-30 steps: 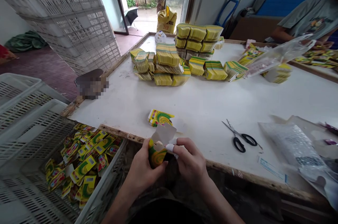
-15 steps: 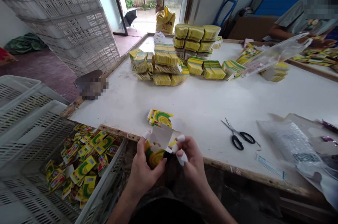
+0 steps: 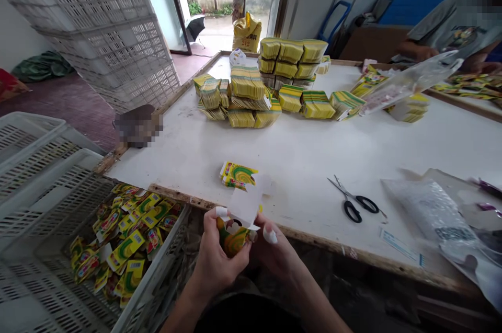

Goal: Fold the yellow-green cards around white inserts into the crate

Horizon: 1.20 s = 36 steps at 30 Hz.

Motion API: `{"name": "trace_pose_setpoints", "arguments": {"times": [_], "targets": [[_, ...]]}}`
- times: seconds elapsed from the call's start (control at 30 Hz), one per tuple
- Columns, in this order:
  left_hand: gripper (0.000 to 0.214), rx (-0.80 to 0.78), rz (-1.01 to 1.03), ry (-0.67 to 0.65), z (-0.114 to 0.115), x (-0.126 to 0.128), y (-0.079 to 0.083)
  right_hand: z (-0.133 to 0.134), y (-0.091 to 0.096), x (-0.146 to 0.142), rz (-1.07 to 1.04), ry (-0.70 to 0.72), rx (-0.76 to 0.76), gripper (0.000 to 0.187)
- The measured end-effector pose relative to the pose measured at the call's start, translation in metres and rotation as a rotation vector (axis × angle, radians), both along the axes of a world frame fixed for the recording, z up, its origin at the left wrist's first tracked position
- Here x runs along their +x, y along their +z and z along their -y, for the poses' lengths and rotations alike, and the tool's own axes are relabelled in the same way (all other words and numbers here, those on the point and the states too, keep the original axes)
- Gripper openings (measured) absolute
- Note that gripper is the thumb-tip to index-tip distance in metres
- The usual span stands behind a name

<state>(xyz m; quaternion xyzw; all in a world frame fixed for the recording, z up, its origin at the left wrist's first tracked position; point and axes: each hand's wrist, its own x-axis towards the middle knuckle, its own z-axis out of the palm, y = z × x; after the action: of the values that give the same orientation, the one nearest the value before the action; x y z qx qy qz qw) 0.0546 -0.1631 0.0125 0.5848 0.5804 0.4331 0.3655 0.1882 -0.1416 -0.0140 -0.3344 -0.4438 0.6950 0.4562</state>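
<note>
My left hand (image 3: 217,249) is closed around a small yellow-and-green cardboard box (image 3: 232,239), just off the table's front edge. The box's white inner flap (image 3: 245,205) stands up and its top is open. On the box's right side, the fingers of my right hand (image 3: 276,244) close on its edge; some fingertips are hidden behind it. White tape wraps fingertips on both hands. Just beyond the box, a few flat printed cartons (image 3: 239,173) lie on the white table (image 3: 298,150).
Black-handled scissors (image 3: 353,202) and bubble wrap (image 3: 435,213) lie to the right. Bundled carton stacks (image 3: 247,82) stand at the back. Lower left, a plastic crate (image 3: 147,270) holds many filled boxes (image 3: 125,249). Another person (image 3: 447,35) works at the far right.
My right hand has moved lower and closer against the box's right side. The raised flap has tilted slightly right. At the far right, the other person's hands have shifted.
</note>
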Motion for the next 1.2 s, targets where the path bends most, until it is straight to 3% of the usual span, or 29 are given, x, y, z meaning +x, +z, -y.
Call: {"name": "trace_pose_setpoints", "arguments": {"times": [0.13,0.27,0.43,0.53,0.6,0.67,0.73,0.8,0.9,1.0,1.13,1.2], "targets": [[0.050,-0.040,-0.081,-0.134,-0.003,-0.002,0.001,-0.006,0.011,0.011,-0.103,0.015,-0.120,0.050],[0.047,-0.060,-0.115,-0.214,-0.004,-0.003,-0.001,-0.015,0.024,0.013,-0.041,0.101,-0.127,0.031],[0.043,-0.046,-0.200,-0.248,-0.005,-0.003,-0.005,-0.021,0.020,0.008,0.213,0.082,-0.122,0.014],[0.041,-0.066,-0.221,-0.283,-0.008,-0.002,-0.006,-0.020,0.014,0.007,0.372,0.054,-0.010,0.003],[0.040,-0.116,-0.222,-0.291,-0.011,-0.002,-0.007,-0.016,0.013,0.008,0.430,0.029,0.137,0.007],[0.042,-0.164,-0.246,-0.303,-0.013,-0.004,-0.009,-0.010,0.015,0.009,0.475,0.029,0.258,0.023],[0.052,-0.178,-0.262,-0.319,-0.015,-0.005,-0.013,-0.005,0.017,0.009,0.526,0.045,0.333,0.047],[0.068,-0.154,-0.262,-0.312,-0.015,-0.006,-0.018,-0.002,0.016,0.008,0.564,0.038,0.387,0.057],[0.081,-0.090,-0.341,-0.238,-0.012,-0.006,-0.023,-0.005,0.010,0.008,0.571,-0.057,0.438,0.057],[0.067,-0.077,-0.461,-0.153,-0.008,-0.009,-0.024,-0.011,0.001,0.013,0.618,-0.184,0.506,0.057],[0.058,0.003,-0.511,-0.112,-0.007,-0.018,-0.017,-0.011,-0.005,0.020,0.752,-0.040,0.713,0.065],[0.058,0.039,-0.520,-0.138,-0.008,-0.023,-0.011,-0.011,-0.005,0.025,0.786,0.009,0.743,0.058]]}}
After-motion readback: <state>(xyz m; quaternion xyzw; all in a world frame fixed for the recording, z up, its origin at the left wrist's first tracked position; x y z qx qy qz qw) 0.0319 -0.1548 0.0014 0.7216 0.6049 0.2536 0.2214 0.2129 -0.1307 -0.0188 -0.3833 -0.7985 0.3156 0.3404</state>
